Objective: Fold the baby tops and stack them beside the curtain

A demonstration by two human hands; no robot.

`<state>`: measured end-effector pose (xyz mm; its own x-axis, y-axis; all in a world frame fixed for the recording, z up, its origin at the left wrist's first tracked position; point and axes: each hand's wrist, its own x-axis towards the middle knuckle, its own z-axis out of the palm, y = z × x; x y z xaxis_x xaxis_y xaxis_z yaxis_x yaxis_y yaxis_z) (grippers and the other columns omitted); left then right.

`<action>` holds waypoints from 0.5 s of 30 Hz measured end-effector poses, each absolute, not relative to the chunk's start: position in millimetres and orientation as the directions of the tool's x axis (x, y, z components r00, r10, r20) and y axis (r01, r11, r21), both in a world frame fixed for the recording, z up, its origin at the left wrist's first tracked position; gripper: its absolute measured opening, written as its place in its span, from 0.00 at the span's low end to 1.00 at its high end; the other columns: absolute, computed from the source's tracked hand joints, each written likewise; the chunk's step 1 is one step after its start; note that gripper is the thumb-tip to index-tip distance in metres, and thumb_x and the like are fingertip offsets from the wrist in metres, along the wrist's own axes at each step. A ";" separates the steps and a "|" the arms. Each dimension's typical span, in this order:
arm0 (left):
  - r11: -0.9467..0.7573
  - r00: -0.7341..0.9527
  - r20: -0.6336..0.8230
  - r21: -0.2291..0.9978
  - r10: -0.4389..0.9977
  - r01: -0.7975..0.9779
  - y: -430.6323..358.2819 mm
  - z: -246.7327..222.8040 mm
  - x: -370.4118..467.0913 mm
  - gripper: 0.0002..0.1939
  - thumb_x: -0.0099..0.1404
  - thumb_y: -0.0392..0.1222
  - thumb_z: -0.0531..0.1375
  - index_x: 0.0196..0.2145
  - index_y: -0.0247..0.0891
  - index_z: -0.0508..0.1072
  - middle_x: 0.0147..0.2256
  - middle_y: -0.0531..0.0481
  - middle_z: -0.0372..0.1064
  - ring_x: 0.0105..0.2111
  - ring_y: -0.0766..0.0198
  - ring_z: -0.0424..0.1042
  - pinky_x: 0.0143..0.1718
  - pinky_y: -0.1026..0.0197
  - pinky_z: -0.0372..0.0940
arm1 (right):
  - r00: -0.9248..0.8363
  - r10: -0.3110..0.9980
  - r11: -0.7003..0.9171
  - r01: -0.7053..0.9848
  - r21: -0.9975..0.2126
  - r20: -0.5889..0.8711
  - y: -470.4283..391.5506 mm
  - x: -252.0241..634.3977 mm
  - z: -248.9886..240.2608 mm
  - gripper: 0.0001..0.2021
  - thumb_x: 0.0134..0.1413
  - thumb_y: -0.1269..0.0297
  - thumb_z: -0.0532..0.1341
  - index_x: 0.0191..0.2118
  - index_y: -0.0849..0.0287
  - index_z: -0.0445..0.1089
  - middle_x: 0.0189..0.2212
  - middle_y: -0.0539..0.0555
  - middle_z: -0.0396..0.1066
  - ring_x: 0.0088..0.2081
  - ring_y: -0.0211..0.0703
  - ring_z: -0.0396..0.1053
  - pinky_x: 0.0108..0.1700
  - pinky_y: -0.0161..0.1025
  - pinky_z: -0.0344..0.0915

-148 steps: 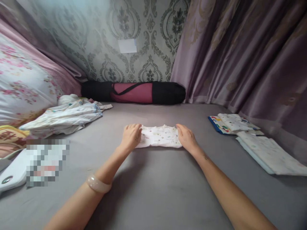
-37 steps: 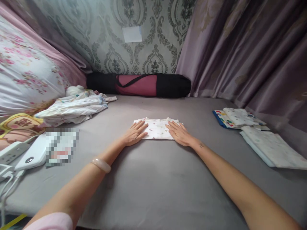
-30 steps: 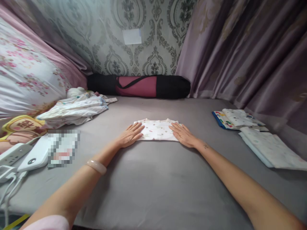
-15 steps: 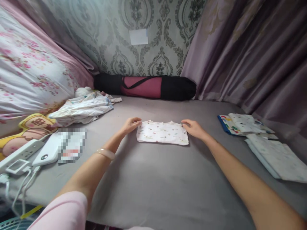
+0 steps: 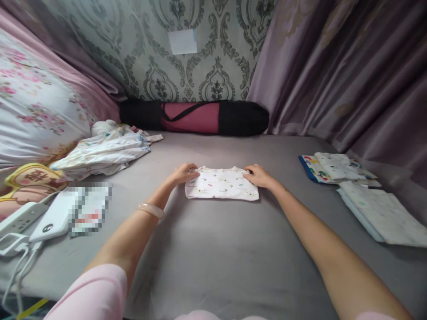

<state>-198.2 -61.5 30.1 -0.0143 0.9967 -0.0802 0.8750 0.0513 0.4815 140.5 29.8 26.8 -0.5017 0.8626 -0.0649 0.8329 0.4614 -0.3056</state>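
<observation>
Gray sheet (image 5: pixel 233 249) underneath, folded white garment (image 5: pixel 222 184) hides some fingers (image 5: pixel 191 166).

The scene is moderately lit and rather dim toward the upper right, where the curtain (image 5: pixel 333 71) sinks into deep shade between dull satin highlights. A cool, bluish haze washes the upper left of the patterned wall (image 5: pixel 213 62) — the light's source is out of view. Soft shadows lie on the grey sheet (image 5: pixel 213 262) below the forearms, and its middle carries a faint pale sheen. Fine detail looks smeared, with the printed cushion (image 5: pixel 30 178) blurred near the left edge. Wide-angle stretching shows toward the sides — a pixelated block covers one patch at left.
</observation>
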 end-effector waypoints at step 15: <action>-0.246 0.248 0.016 0.195 0.969 0.949 -94.9 17.0 -86.7 0.29 0.74 0.50 0.38 0.66 0.34 0.51 0.67 0.40 0.46 0.68 0.53 0.43 0.66 0.43 0.38 | -0.712 0.702 0.688 0.673 -0.271 0.017 -42.1 83.2 17.7 0.29 0.66 0.57 0.39 0.69 0.62 0.48 0.68 0.58 0.47 0.69 0.50 0.40 0.68 0.55 0.34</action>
